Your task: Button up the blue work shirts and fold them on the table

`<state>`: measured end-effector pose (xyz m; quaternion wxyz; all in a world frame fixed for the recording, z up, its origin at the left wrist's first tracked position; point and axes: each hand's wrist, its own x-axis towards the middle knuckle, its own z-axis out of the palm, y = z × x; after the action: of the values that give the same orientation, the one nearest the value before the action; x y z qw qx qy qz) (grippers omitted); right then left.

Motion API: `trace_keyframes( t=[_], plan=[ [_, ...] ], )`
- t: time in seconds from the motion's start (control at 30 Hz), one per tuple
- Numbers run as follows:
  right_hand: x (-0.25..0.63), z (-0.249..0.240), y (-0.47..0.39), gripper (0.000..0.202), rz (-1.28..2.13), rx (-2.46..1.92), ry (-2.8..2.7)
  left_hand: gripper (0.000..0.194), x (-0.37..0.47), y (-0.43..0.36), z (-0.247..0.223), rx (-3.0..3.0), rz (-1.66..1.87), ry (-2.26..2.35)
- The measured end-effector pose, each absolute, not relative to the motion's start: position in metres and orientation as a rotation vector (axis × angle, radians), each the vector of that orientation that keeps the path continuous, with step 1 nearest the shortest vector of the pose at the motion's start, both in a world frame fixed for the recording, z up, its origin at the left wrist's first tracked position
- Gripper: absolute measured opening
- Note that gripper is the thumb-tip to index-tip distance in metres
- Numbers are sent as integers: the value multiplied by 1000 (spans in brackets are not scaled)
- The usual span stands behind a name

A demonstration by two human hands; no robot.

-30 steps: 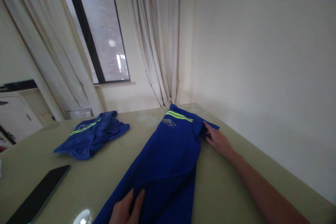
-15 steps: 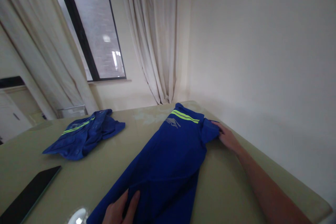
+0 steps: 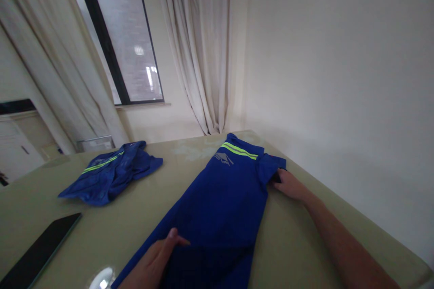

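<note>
A blue garment with yellow-green stripes and a grey print near its far end lies lengthwise on the table. On its near part rests my left hand, thumb and a finger apart, the other fingers hidden. At the far right, my right hand has its fingers closed at the underside of the short sleeve, the fingertips partly covered by cloth. A second blue garment with similar stripes lies crumpled at the left, touched by neither hand.
A dark flat object lies at the near left, with a shiny round thing by the bottom edge. Behind the table are curtains and a window. A wall runs along the right side.
My right hand has shifted from the sleeve's outer end to its near underside. My left hand has slid slightly up the garment, and the cloth under it lies differently folded.
</note>
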<state>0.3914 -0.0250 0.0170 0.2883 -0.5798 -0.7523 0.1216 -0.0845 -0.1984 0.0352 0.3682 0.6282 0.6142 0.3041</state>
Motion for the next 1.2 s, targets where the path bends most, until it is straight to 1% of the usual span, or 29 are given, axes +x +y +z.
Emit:
trace_keyframes(
  t=[0.07,0.13,0.2,0.33,0.43,0.53,0.6,0.77,0.87,0.93,0.97,1.03,1.13,1.2],
  plan=[
    [385,11,-22,40,261,-1593,-2020,52,-83,-172,52,1728,755,1595],
    [377,8,-20,39,175,-1663,-2032,44,-80,-141,63,1882,867,1701],
    [369,7,-19,45,70,-1754,-2051,43,-77,-113,64,1958,880,1833],
    [364,10,-19,60,-70,-1825,-2101,42,-74,-86,43,1914,638,1849],
    [372,12,-18,71,-133,-1812,-2081,41,-82,-90,27,1880,691,1861],
    [380,12,-17,80,-167,-1763,-2070,44,-99,-100,22,1764,777,1880],
    [381,11,-17,78,-74,-1713,-2054,45,-110,-110,25,1655,792,1837],
    [364,9,-22,54,330,-1519,-1972,49,-123,-158,38,1373,716,1550],
    [351,9,-24,50,568,-1288,-1854,56,-126,-191,44,1336,515,1292],
    [341,11,-23,51,681,-1198,-1748,58,-121,-201,47,1391,425,1214],
    [336,12,-22,49,727,-1179,-1697,57,-116,-200,48,1408,438,1224],
    [326,14,-20,45,838,-1124,-1591,54,-98,-186,48,1387,582,1302],
    [317,17,-18,54,1115,-1002,-1362,52,-67,-144,42,1261,847,1404],
    [320,18,-18,57,1205,-1014,-1201,50,-51,-115,34,1179,976,1485]
  ],
)
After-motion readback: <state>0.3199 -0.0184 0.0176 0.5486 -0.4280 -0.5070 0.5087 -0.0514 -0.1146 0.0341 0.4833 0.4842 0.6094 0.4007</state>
